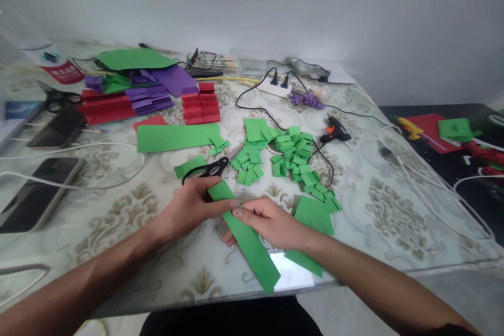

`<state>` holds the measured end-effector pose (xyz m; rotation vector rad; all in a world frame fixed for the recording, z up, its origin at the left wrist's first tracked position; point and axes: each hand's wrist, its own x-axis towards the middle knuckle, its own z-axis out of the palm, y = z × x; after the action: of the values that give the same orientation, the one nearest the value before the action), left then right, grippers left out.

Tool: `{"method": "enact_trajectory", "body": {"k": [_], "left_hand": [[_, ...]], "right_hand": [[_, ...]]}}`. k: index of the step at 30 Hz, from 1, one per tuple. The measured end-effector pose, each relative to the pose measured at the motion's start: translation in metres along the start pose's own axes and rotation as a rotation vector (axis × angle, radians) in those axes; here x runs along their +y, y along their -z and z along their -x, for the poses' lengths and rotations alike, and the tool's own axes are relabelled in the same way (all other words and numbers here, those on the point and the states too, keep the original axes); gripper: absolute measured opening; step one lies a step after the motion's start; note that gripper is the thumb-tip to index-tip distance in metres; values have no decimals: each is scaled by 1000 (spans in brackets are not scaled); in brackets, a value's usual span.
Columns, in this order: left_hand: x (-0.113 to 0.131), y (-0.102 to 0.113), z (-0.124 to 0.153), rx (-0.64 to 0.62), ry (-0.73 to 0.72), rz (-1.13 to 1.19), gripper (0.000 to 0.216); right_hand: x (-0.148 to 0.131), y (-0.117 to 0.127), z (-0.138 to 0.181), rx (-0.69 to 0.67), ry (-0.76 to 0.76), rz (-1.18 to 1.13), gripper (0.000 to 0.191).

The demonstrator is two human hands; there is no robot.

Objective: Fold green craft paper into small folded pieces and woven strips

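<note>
Between my two hands is a long green paper strip (252, 247), slanting from upper left to lower right above the table's front edge. My left hand (195, 202) pinches it near its upper end, thumb on top. Close beside that thumb, my right hand (271, 220) grips the strip's edge between thumb and fingers. Black-handled scissors (214, 168) lie open just beyond my left hand. Many small green paper pieces (295, 152) are scattered past my hands. Larger green paper sheets (315, 215) lie partly under my right forearm, and a wide green strip (177, 137) rests farther back.
Two phones (39, 194) and a white cable (129, 173) lie on the left. Folded red papers (200, 105) and purple papers (147, 98) sit behind. A power strip (274, 86) and a black glue gun (334, 130) trail cords. A bottle (55, 63) stands at the far left.
</note>
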<state>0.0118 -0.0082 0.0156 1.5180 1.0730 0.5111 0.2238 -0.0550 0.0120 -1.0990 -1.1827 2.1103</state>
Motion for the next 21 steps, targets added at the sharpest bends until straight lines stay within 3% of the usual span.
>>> {"method": "enact_trajectory", "body": {"k": [7, 14, 21], "left_hand": [[4, 4, 2, -58, 1, 4, 33], [4, 15, -6, 125, -115, 75, 19], [10, 29, -7, 243, -156, 134, 26]], "right_hand": [[1, -4, 2, 5, 18, 69, 58], [1, -1, 3, -16, 9, 64, 59], [9, 2, 3, -34, -27, 37, 58]]}}
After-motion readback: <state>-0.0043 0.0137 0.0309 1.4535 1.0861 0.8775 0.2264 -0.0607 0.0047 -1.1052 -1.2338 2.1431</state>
